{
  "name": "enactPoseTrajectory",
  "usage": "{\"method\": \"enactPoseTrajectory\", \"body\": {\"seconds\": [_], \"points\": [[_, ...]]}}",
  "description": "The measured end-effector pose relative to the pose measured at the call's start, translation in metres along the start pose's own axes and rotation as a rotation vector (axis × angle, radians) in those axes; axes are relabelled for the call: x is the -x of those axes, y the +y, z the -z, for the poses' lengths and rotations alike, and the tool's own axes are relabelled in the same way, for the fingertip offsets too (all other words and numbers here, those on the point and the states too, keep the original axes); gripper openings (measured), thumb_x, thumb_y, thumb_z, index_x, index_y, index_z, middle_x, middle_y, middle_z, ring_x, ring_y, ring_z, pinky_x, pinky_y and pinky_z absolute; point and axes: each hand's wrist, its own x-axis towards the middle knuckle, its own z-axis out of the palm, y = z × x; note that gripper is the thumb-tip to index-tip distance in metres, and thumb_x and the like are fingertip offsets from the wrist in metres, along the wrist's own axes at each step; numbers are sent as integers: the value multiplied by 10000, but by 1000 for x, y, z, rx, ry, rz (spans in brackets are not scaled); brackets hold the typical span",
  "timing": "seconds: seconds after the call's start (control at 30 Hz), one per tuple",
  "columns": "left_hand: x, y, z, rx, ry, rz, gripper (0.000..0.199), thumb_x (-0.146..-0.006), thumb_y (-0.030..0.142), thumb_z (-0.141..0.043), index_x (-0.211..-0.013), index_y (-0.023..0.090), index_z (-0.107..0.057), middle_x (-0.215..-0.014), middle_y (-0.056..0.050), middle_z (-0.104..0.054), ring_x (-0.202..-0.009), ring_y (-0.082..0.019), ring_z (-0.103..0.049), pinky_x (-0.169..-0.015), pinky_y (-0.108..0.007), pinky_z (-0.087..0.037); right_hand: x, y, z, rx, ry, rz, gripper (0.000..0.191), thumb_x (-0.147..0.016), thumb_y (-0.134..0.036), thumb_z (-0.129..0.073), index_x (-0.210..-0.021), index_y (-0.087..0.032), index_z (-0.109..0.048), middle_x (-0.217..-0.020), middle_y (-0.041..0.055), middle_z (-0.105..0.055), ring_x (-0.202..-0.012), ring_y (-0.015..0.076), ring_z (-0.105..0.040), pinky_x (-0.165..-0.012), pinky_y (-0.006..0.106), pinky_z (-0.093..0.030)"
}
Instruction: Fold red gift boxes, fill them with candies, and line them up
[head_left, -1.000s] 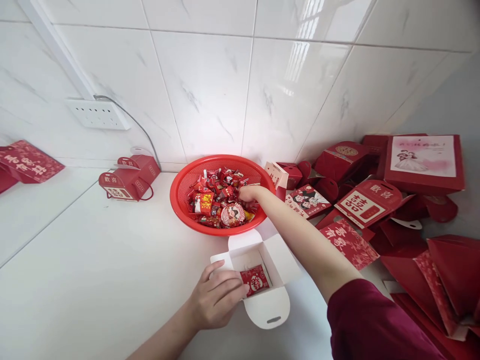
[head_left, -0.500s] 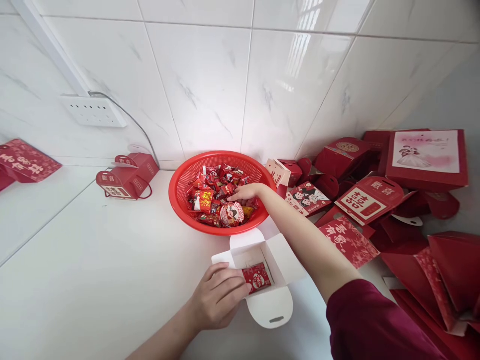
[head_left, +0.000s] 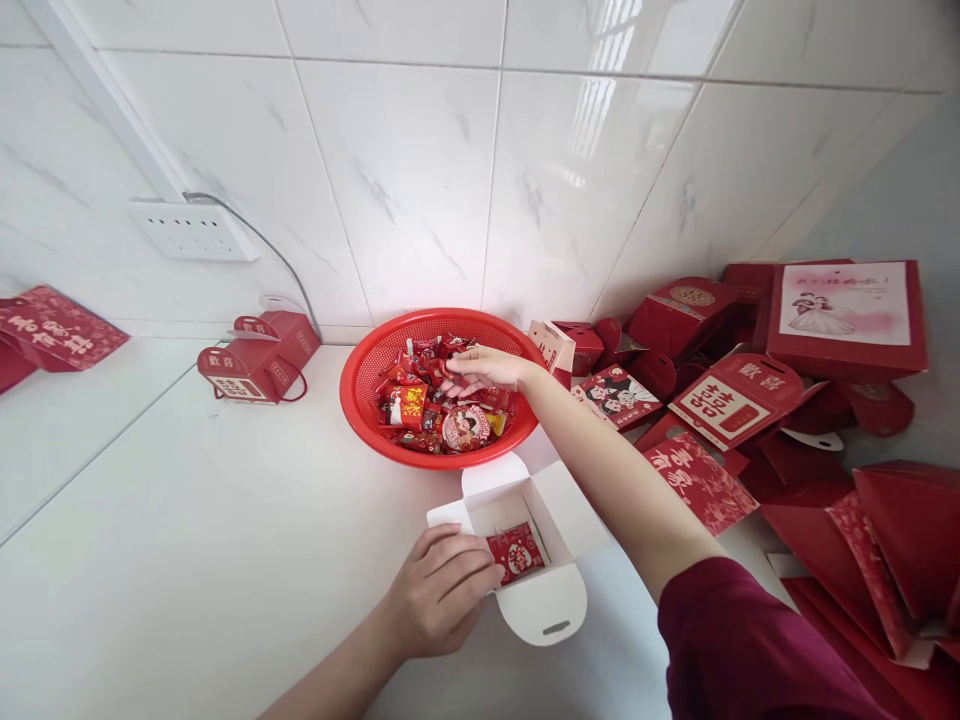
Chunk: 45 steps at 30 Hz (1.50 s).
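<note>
My left hand (head_left: 442, 590) is closed on the left wall of an open candy box (head_left: 541, 610), white inside with its flaps spread. Inside the box lies a red packet (head_left: 517, 552) with white print. Just behind it stands a red plastic basket (head_left: 360, 425), full of candies in mostly red wrappers (head_left: 405, 408). Reaching over the box, my right hand (head_left: 487, 370) is in the basket at the top of the heap. Its fingers are bent together on a small red-wrapped candy (head_left: 442, 372), partly hidden by the fingers.
Red gift boxes (head_left: 727, 400) are piled along the right side. On the left a small red box with a cord handle (head_left: 259, 358) stands near the wall, and another red box (head_left: 64, 330) lies at the edge. A power strip (head_left: 193, 230) is mounted on the tiled wall.
My right hand has risen a little within the basket and its fingers have drawn in on a candy. My left hand keeps its hold on the box.
</note>
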Motion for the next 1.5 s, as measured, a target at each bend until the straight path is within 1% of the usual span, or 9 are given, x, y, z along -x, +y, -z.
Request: {"method": "enactPoseTrajectory", "body": {"seconds": [0.1, 0.23, 0.47, 0.67, 0.9, 1.03, 1.2, 1.3, 1.5], "points": [[-1, 0, 0, 20, -12, 4, 312, -787, 52, -511, -1041, 135, -672, -936, -68, -749, -967, -189, -652, -962, -369, -454, 3, -4, 0, 92, 6, -37, 391, -1051, -351, -324, -1249, -137, -586, -1124, 134, -726, -962, 158, -708, -806, 226, -558], [-1, 0, 0, 31, -7, -2, 315, -781, 39, -509, -1038, 130, -667, -944, -71, -746, -969, -200, -652, -968, -380, -442, 4, 4, -2, 336, -53, -177, 214, -836, -178, -642, -1030, -128, -718, -1015, 90, -761, -910, 207, -708, -755, 221, -532], [-1, 0, 0, 31, -15, 2, 307, -797, 48, -498, -1041, 145, -656, -940, -66, -743, -962, -197, -657, -946, -374, -452, 12, 10, -12, 617, -172, -268, 464, -503, -153, -851, -954, -148, -741, -854, 52, -745, -817, 234, -684, -634, 230, -470], [-1, 0, 1, 36, -24, 8, 309, -795, 49, -503, -1042, 145, -661, -940, -67, -742, -972, -192, -651, -944, -366, -460, 17, 3, -9, 505, -235, -160, 339, -618, -212, -822, -944, -153, -749, -829, 14, -750, -743, 162, -673, -621, 187, -462], [0, -1, 1, 32, -26, 12, 304, -814, 57, -493, -1044, 152, -667, -933, -68, -740, -973, -187, -654, -952, -365, -466, 21, -16, -18, 325, 20, -15, 379, -835, -242, -665, -1186, -100, -691, -1071, 81, -742, -846, 167, -690, -727, 206, -512], [0, -1, 1, 50, -34, 18, 301, -808, 49, -500, -1035, 146, -671, -943, -73, -740, -983, -195, -651, -958, -373, -458, 20, -28, -20, 260, -11, 57, 369, -979, -281, -477, -1291, -174, -644, -1157, 79, -725, -910, 130, -703, -794, 204, -529], [0, 0, 1, 44, -45, 37, 298, -802, 48, -503, -1023, 161, -667, -940, -67, -740, -985, -190, -647, -944, -365, -470, 11, -18, -21, 416, -108, -33, 254, -861, -152, -625, -1087, -142, -739, -1131, 72, -739, -1023, 184, -685, -845, 200, -497], [1, -1, 1, 37, -49, 34, 305, -795, 51, -504, -1027, 164, -667, -941, -63, -741, -980, -190, -645, -946, -370, -470, 8, -9, -26, 537, -115, -101, 355, -758, -125, -721, -1110, -173, -722, -1164, 65, -724, -1061, 227, -667, -842, 221, -487], [3, -2, 0, 68, -57, 30, 307, -789, 42, -522, -1041, 139, -669, -971, -78, -737, -1000, -206, -634, -953, -383, -454, 6, 0, -33, 677, -137, -284, 337, -686, -225, -822, -981, -117, -701, -934, 101, -744, -857, 239, -698, -721, 288, -519]]}}
